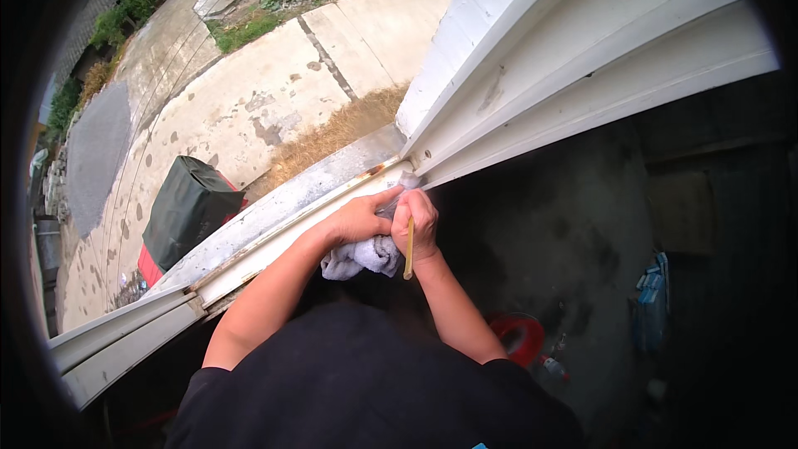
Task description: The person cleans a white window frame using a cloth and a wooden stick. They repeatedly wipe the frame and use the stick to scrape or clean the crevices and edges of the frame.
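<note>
My right hand (416,218) is closed round a tool with a thin wooden handle (409,249); its far end is hidden by my fingers. Beside it my left hand (361,217) touches a grey, partly see-through piece (389,207) at the inner corner of the white window frame (299,224). Whether that hand grips the piece, I cannot tell. A pale, rounded thing (409,179) shows just beyond my right hand, at the corner. Under my hands, a crumpled light grey cloth (363,258) lies at the inner edge of the sill.
White ribbed frame parts (536,81) rise at the right. Beyond the outer ledge (349,165) lie dry grass, a concrete yard and a dark-covered object (187,212). Indoors, a red ring-shaped object (520,337) and a plastic bottle (553,366) are on the dark floor.
</note>
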The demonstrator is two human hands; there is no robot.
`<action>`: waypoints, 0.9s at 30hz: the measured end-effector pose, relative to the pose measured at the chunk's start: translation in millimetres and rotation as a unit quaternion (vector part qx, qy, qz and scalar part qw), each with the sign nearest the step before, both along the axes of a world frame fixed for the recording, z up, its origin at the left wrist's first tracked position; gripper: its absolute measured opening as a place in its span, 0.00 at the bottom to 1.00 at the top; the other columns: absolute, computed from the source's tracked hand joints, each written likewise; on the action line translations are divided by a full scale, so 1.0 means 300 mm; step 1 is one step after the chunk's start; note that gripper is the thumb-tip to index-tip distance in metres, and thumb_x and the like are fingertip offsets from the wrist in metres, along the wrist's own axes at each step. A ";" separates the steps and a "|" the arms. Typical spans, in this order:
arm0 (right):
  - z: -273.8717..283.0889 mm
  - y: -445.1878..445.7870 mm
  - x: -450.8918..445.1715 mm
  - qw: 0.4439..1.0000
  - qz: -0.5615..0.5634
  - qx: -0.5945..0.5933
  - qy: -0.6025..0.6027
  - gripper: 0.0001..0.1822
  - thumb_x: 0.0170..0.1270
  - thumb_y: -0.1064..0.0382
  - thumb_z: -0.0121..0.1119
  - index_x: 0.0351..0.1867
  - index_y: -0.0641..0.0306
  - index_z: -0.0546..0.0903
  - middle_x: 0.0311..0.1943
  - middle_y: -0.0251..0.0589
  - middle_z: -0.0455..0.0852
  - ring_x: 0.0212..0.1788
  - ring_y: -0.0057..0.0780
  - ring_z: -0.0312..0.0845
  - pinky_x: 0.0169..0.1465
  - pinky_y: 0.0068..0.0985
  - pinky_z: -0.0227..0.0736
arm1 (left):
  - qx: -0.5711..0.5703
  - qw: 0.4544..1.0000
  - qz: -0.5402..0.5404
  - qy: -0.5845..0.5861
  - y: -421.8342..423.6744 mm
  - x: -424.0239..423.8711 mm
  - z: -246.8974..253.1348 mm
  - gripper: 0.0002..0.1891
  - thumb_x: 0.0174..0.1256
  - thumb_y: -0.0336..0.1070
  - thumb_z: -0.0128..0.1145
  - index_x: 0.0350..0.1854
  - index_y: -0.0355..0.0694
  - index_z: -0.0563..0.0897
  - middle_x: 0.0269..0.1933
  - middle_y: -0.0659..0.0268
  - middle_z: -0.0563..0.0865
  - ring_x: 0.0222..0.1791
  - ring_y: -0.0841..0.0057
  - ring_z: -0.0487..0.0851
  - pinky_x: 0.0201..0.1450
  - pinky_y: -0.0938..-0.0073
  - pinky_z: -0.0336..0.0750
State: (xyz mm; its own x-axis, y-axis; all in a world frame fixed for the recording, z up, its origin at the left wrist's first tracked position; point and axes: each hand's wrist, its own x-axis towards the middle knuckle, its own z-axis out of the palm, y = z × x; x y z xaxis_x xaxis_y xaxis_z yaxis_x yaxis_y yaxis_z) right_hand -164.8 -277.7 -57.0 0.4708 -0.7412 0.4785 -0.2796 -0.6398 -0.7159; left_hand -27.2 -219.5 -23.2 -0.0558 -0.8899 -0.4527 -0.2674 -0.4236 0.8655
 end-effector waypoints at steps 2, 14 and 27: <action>-0.011 -0.007 0.003 1.000 0.000 0.012 0.005 0.04 0.56 0.72 0.47 0.24 0.67 0.70 0.25 0.52 0.74 0.27 0.52 0.73 0.31 0.40 0.70 | -0.003 0.998 0.028 0.061 0.010 0.003 -0.004 0.40 0.53 0.42 0.66 0.71 0.42 0.66 0.61 0.55 0.78 0.61 0.72 0.73 0.64 0.75 0.64; 0.252 0.016 -0.059 0.995 0.091 0.013 -0.044 0.15 0.66 0.64 0.47 0.22 0.69 0.74 0.23 0.42 0.79 0.32 0.35 0.73 0.40 0.30 0.70 | -0.068 0.996 0.063 -0.001 0.049 -0.018 -0.071 0.42 0.46 0.36 0.59 0.72 0.47 0.64 0.44 0.51 0.85 0.42 0.67 0.83 0.50 0.72 0.74; 0.285 0.092 0.003 0.965 0.175 0.006 -0.193 0.24 0.73 0.57 0.42 0.16 0.64 0.60 0.13 0.40 0.63 0.14 0.31 0.59 0.21 0.27 0.60 | -0.036 0.998 -0.002 -0.050 0.034 -0.047 -0.042 0.44 0.49 0.41 0.62 0.74 0.50 0.60 0.53 0.42 0.80 0.54 0.56 0.80 0.56 0.67 0.72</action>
State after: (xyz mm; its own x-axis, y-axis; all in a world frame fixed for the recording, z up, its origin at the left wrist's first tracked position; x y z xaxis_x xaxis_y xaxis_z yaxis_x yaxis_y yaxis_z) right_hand -164.0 -250.1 28.6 0.4817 -0.5755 0.6609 0.2416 -0.6378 -0.7314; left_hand -41.2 -209.2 -35.9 -0.0167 -0.9205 -0.3905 -0.3563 -0.3594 0.8625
